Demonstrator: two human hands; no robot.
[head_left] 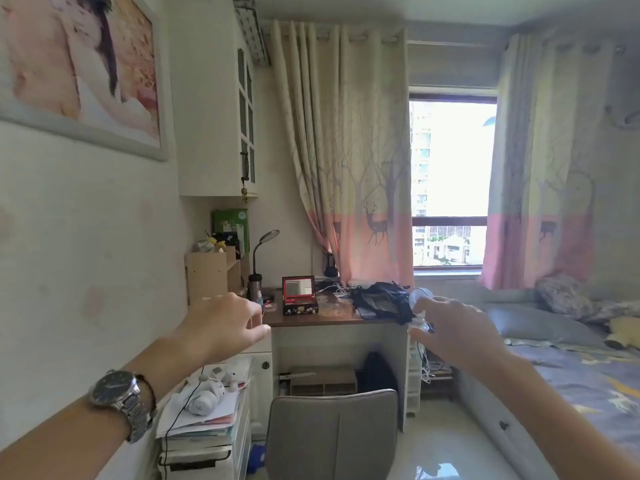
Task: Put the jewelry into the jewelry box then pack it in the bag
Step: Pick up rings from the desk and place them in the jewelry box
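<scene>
Both arms are reaching forward toward a dark wooden desk (311, 320) standing under the curtained window (450, 181). The left hand (225, 323) (a metal watch (121, 400) is sitting on its wrist) is hanging in the air with fingers loosely curled, gripping nothing, in front of the desk's left edge. The right hand (453, 330) is hovering before the desk's right edge, fingers relaxed and slightly bent, also holding nothing. The jewelry box (299, 303) is sitting on the desk toward its left end, its lid raised and showing a mirror. The dark bag (381, 301) is lying crumpled at the desk's right end. Jewelry itself is too small to make out. A grey chair (332, 434) is standing in front of the desk.
</scene>
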